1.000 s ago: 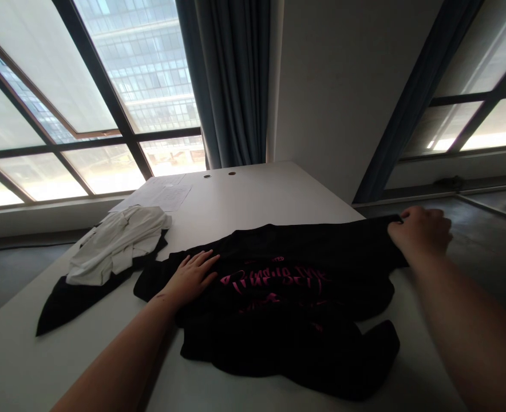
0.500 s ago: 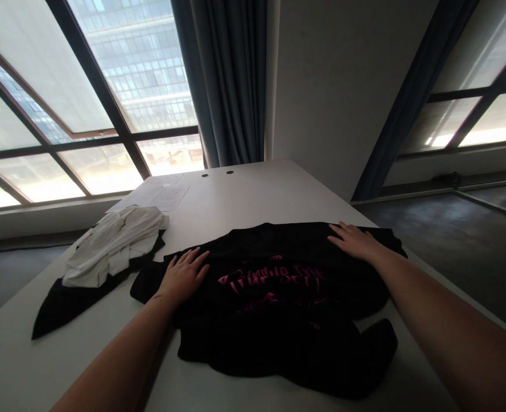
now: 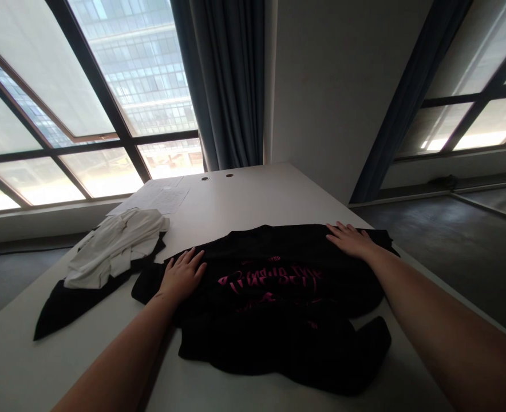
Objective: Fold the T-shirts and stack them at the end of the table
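Observation:
A black shirt [image 3: 274,332] with pink lettering lies spread across the white table [image 3: 253,197], its lower part rumpled toward me. My left hand [image 3: 183,273] rests on the shirt's left side, fingers spread and palm down. On its upper right part lies my right hand [image 3: 350,239], also flat with the fingers apart. Neither hand grips the fabric. Left of the shirt sits a heap of clothing: a white garment [image 3: 115,246] on top of a black one [image 3: 72,303].
Sheets of paper [image 3: 156,197] lie at the table's far left corner. Two round holes [image 3: 205,178] are set in the far end of the tabletop. Beyond it hang a blue-grey curtain [image 3: 231,86] and a wall [image 3: 334,86], with windows on both sides.
Both hands stay flat on the shirt with hardly any movement. The whole view has shifted slightly, and the shirt appears otherwise the same.

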`<state>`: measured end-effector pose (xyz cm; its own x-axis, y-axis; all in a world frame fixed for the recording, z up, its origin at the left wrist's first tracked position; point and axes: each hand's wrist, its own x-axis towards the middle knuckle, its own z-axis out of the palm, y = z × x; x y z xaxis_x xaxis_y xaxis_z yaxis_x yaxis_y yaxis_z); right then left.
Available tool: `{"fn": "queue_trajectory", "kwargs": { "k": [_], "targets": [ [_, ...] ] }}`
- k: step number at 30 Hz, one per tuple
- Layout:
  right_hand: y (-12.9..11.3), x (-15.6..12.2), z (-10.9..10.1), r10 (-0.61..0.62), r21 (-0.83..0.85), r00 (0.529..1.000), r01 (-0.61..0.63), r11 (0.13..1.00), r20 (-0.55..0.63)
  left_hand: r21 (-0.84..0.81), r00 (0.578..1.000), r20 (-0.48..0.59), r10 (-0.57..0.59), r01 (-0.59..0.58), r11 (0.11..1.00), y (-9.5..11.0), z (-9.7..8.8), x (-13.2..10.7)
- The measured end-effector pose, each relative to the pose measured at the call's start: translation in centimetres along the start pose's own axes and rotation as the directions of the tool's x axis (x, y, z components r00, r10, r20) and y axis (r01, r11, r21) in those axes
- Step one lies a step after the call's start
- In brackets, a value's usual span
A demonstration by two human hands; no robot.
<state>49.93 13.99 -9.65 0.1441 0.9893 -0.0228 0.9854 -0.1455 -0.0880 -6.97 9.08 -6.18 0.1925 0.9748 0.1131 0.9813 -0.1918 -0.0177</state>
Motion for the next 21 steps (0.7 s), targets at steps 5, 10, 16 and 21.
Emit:
{"fn": "queue_trajectory", "kwargs": {
  "k": [5, 10, 16, 21],
  "targets": [
    [-0.2, 0.1, 0.4, 0.015, 0.004, 1.0, -0.015, 1.0, -0.009, -0.032, 1.0, 0.008, -0.007, 0.008, 0.999, -0.3, 0.5, 0.3],
    [-1.6, -1.2, -0.8, -0.006, -0.014, 0.989, 0.004, 1.0, -0.147, -0.028, 0.999, -0.034, 0.024, -0.025, 0.999, 0.0, 0.2, 0.3],
    [-7.3, -3.7, -2.9, -0.378, 0.029, 0.883, 0.401, 0.916, -0.277, -0.055, 0.954, -0.052, 0.297, -0.299, 0.953, 1.9, -0.7, 0.2],
    [-10.9, -3.8, -1.3, -0.364, 0.035, 0.931, 0.363, 0.931, 0.017, -0.081, 0.973, -0.003, 0.23, -0.229, 0.97, 3.0, -0.8, 1.4]
  ]
}}
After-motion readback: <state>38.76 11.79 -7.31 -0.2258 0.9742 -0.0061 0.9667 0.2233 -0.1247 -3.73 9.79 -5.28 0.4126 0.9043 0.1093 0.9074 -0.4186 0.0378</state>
